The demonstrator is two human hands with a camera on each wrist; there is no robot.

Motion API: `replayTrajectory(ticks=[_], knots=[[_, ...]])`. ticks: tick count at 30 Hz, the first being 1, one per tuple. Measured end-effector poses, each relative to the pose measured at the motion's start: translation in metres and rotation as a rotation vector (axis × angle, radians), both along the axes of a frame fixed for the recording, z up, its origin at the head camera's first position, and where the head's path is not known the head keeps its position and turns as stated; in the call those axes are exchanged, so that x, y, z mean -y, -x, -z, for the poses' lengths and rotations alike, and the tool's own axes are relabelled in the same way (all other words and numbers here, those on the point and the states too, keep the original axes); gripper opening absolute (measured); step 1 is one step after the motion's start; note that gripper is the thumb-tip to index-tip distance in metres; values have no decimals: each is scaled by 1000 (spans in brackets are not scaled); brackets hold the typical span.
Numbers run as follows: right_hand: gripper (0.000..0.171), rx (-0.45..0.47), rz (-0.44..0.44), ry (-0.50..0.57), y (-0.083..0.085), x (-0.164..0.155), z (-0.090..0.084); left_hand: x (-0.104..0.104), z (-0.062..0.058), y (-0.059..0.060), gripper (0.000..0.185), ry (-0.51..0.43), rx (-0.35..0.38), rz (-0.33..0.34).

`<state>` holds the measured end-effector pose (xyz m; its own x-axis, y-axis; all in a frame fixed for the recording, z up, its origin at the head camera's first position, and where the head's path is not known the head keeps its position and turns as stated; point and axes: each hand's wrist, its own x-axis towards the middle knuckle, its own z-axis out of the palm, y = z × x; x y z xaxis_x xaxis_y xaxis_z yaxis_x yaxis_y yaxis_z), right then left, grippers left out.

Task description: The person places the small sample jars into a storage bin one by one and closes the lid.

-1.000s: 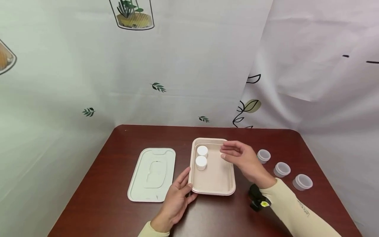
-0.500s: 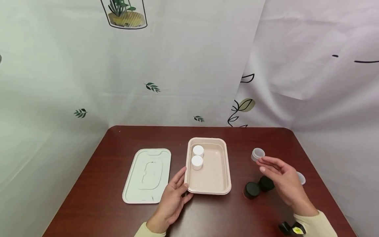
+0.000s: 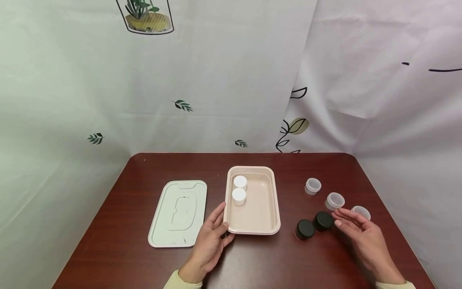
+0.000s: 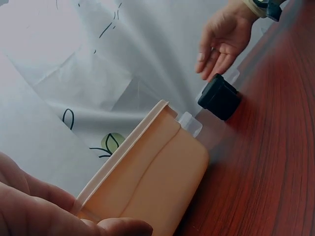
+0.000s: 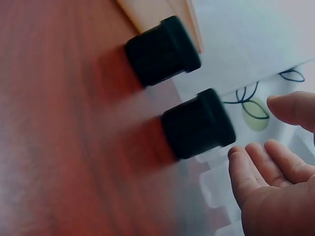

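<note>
A beige tray [image 3: 254, 224] holds two white-capped round containers [image 3: 239, 189] at its left side. My left hand [image 3: 207, 245] rests against the tray's near-left corner, fingers fairly straight along its outside; some fingers are partly hidden in the left wrist view. To the right stand two black round jars [image 3: 305, 229], close together. My right hand [image 3: 366, 237] hovers just right of the farther black jar [image 5: 199, 125], fingers extended, thumb apart, holding nothing. In the right wrist view a small gap shows between fingertips and jar.
Three translucent lidded cups [image 3: 313, 186] stand in a diagonal row at the right; the nearest is partly hidden by my right hand. A pale flat lid [image 3: 178, 214] lies left of the tray. White printed cloth [image 3: 216, 72] hangs behind the brown table [image 3: 265, 265].
My right hand has moved from over the tray out to the right, then nearer beside the black jars, which its arm no longer hides. The left hand stays at the tray corner.
</note>
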<state>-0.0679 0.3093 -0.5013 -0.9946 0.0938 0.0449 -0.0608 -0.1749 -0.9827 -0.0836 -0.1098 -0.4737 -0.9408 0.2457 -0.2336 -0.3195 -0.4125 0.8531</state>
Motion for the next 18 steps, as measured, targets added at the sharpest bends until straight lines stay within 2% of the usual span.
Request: replayTrajectory(ticks=[5, 11, 18], knots=[[44, 92, 15, -58, 1, 0, 10, 0, -1, -1, 67, -12, -5, 0], [55, 238, 16, -226, 1, 4, 12, 0, -1, -2, 67, -13, -6, 0], [64, 248, 0, -349, 2, 9, 12, 0, 0, -2, 66, 0, -11, 3]])
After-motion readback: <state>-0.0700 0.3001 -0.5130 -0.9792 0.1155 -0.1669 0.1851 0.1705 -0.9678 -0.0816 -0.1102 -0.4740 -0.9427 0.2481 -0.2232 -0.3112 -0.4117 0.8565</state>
